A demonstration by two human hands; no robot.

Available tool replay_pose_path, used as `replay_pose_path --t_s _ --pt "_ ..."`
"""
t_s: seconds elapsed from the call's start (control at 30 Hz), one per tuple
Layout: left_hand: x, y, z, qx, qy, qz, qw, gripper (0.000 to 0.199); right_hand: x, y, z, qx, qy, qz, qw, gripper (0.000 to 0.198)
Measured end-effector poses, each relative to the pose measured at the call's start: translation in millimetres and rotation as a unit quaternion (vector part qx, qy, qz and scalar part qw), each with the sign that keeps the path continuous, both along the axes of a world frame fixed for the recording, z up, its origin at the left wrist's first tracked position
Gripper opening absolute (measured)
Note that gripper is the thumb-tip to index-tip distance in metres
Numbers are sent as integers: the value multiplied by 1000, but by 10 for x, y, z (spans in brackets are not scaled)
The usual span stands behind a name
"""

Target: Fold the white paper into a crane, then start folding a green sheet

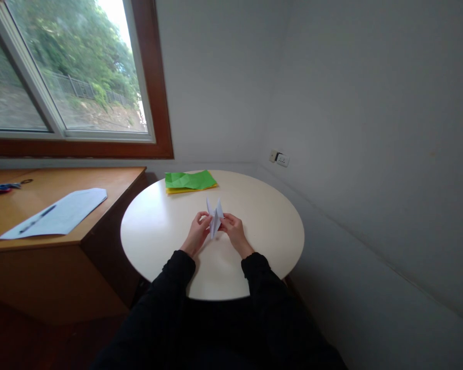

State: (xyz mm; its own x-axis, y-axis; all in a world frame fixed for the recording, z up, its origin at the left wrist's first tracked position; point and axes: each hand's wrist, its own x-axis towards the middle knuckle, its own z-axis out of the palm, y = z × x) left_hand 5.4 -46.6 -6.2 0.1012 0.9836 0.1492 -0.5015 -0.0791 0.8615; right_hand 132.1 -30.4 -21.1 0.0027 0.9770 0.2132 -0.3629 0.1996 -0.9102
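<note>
A small piece of folded white paper [215, 221] is held upright over the middle of the round table, with pointed flaps standing apart at its top. My left hand [198, 231] pinches its left side between thumb and fingers. On the other side, my right hand [234, 230] grips the right edge in the same way. Some of the fingertips are hidden behind the paper.
The round cream table [270, 221] carries green paper [189, 180] over yellow paper [193, 190] at its far side. A wooden desk [119, 180] at left holds white sheets [73, 205], a pen [37, 219] and scissors [3, 188]. Walls stand behind and right.
</note>
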Motion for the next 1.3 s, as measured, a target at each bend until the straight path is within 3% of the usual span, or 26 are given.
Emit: replay_pose_path --t_s 0.23,0.63,0.97,1.3 --pt "-15 23 6 9 2 24 1000 29 5 16 -7 -12 6 3 1000 27" --pt "-5 33 -80 67 145 152 975 17 -10 31 -37 7 -50 5 999 33" --pt "22 27 -70 93 194 154 964 30 -22 62 -62 48 -101 -33 993 27" --pt "-5 51 -84 76 179 199 961 26 -2 60 -73 45 -117 -32 992 25"
